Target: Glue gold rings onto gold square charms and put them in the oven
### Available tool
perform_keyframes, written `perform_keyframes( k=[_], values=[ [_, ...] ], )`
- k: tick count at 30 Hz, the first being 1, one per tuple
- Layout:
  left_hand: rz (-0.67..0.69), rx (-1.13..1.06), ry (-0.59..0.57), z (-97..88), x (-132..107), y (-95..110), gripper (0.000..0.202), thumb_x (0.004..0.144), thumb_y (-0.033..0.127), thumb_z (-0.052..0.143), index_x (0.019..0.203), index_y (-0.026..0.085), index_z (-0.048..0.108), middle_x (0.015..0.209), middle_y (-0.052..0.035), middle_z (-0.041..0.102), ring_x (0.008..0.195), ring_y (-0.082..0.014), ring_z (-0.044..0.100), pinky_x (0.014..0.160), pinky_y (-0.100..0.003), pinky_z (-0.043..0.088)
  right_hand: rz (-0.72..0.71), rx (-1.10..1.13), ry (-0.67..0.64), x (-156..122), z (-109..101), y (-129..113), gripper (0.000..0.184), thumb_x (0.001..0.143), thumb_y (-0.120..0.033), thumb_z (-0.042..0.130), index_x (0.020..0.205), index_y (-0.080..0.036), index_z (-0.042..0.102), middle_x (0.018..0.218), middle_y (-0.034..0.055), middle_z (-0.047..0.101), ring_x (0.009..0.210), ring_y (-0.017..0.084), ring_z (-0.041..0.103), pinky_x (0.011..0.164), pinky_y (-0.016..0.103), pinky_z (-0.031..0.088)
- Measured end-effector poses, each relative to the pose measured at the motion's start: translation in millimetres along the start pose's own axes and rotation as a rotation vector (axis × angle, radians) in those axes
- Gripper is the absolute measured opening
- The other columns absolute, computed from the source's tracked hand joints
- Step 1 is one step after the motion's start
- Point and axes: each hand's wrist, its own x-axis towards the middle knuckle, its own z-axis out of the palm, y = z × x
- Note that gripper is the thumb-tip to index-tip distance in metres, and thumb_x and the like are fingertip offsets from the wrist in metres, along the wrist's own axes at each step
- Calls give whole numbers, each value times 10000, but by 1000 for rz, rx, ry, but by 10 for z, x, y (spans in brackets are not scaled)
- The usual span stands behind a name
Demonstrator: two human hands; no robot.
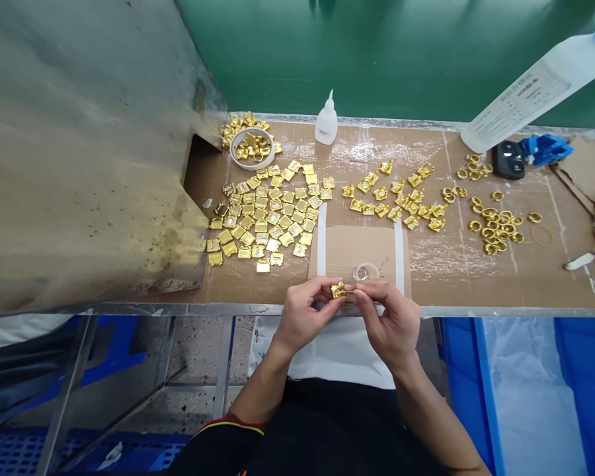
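My left hand (302, 314) pinches a small shiny gold piece (338, 290) between thumb and fingertips, just above the table's front edge. My right hand (391, 317) is closed on a thin stick-like tool (350, 291), whose tip meets the gold piece; its exact kind is too small to make out. Right behind the fingers, a small clear round dish (365, 272) rests on a cardboard pad (359, 244) taped down along its sides. Many flat gold plates (272, 215) lie spread to the left. Gold pieces with raised parts (410, 205) lie to the right of the pad's far end.
Gold rings (498, 228) lie in a group at right. A white tape roll (233, 147) encloses more gold pieces at the back left. A small dropper bottle (326, 122) stands behind; a large white bottle (535, 89) leans at back right. A metal housing (89, 158) bounds the left side.
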Motion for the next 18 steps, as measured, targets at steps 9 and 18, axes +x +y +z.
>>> perform_keyframes(
  k=[9, 18],
  values=[
    [-4, 8, -1, -2, 1, -6, 181, 879, 250, 775, 1026, 144, 766, 792, -52, 804, 622, -138, 749, 568, -193, 623, -36, -30, -8, -2, -12, -5, 100, 998, -201, 635, 948, -260, 698, 871, 45, 831, 773, 203, 817, 638, 284, 683],
    [38, 11, 0, 1, 11, -2, 154, 878, 200, 766, 1024, 151, 758, 798, -38, 811, 604, -124, 747, 555, -179, 613, -36, -12, 11, -15, 17, 18, 114, 977, -145, 647, 964, -252, 683, 876, 49, 823, 784, 193, 814, 656, 264, 676]
  ],
)
